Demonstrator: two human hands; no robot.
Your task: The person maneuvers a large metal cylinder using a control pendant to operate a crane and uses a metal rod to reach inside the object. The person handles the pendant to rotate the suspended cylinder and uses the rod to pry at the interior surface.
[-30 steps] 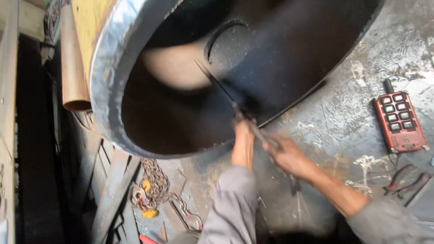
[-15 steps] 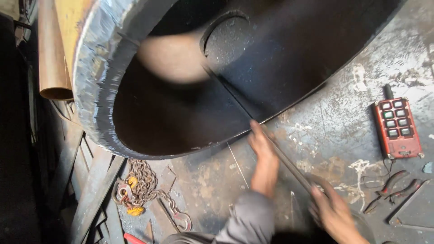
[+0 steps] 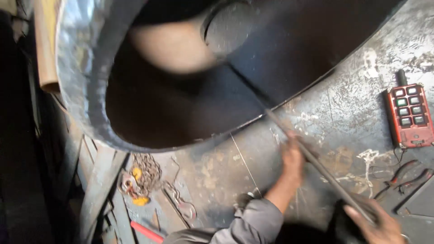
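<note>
A long thin metal rod (image 3: 312, 160) runs from the lower right up into a large dark steel cylinder (image 3: 90, 77) lying on its side. My left hand (image 3: 293, 159) grips the rod near its middle, just outside the cylinder's rim. At the frame's bottom right, my right hand (image 3: 377, 223) holds the rod's near end. The rod's far tip reaches a round opening (image 3: 226, 27) deep inside the cylinder. Motion blur softens both hands.
A red remote control with buttons (image 3: 408, 115) lies on the steel floor plate at right. Red-handled pliers (image 3: 402, 176) lie below it. A chain with yellow hooks (image 3: 140, 180) sits lower left, beside steel beams (image 3: 97, 190). A brown tube (image 3: 45, 49) stands upper left.
The view has shifted closer and rightward. Both hands slid back down the rod, away from the cylinder's rim; the right hand now sits at the rod's near end.
</note>
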